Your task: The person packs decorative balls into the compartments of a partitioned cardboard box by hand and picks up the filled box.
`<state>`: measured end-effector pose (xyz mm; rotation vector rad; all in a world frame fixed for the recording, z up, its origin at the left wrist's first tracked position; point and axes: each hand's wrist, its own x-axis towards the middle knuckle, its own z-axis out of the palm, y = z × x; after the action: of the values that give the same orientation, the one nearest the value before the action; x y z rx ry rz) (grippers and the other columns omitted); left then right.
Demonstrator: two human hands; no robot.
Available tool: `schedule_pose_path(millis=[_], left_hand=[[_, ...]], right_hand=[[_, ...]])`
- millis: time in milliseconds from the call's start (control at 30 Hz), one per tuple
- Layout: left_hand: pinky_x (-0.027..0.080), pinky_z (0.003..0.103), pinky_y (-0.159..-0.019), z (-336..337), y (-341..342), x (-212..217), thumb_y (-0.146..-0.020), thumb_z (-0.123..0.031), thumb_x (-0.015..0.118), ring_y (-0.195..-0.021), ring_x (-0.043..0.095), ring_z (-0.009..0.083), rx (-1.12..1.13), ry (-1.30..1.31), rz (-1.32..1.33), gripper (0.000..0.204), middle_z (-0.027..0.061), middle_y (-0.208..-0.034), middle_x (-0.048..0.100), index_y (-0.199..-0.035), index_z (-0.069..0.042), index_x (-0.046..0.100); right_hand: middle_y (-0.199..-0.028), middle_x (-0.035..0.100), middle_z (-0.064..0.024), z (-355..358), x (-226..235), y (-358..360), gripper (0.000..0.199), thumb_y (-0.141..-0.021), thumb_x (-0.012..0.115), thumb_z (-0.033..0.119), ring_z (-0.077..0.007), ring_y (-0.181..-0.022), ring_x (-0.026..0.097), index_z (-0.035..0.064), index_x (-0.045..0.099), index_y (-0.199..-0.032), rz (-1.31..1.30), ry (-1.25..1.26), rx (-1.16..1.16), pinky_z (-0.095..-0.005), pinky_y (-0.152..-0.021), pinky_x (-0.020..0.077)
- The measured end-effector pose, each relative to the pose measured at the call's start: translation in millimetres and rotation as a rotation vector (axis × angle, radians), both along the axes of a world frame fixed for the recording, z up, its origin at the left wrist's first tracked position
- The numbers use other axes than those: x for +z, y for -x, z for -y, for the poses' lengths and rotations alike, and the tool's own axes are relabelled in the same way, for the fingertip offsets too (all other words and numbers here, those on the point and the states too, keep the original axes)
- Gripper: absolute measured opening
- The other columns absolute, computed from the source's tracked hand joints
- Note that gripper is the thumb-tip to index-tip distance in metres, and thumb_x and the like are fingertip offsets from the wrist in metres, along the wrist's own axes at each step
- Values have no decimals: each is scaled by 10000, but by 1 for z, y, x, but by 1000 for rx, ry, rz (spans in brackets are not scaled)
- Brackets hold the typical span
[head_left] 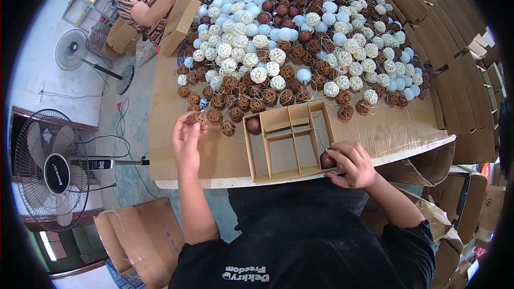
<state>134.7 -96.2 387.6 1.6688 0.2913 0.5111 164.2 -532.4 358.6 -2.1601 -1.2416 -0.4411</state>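
Note:
In front of me on the table lies a divided cardboard box [282,159]. One dark red glitter ball [253,126] sits in its far left compartment. My right hand [353,166] is at the near right corner, its fingers closed round a second dark red glitter ball [326,160]. To the left of the box, my left hand [187,142] pinches a brown wicker ball [200,119] between thumb and fingers, at the near edge of the pile. Another brown wicker ball [227,128] lies between that hand and the box.
A large pile of white wicker balls [258,74], pale smooth balls [303,75] and brown wicker balls covers the far table. Stacked cardboard boxes [455,96] line the right. A person [147,5] stands at far left; another person's arm shows at far right. Two fans [56,174] stand left.

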Motion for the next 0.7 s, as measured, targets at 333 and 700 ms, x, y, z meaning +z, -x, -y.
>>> schedule_pose_path(millis=[333,700], left_hand=[[534,319,-912,22,-9,2,-948,-73,722,-1016,675,198,-52,-531,-231,360,101,-1184,664,-1301,-47,658],[510,446,-977,81,-111,24,-892,-223,792,-1131,625,354,-229,-967,12,410,150,-1192,652,-1256,-84,665]], right_hand=[[-1232,625,-174,-2,1,-1,673,-707,878,218,-359,-1048,653,7,624,-1293,-53,-40,-41,-440,-894,561],[-1233,624,-174,-2,3,0,663,-739,867,255,-360,-1050,656,6,619,-1300,-51,-25,-48,-436,-894,565]])
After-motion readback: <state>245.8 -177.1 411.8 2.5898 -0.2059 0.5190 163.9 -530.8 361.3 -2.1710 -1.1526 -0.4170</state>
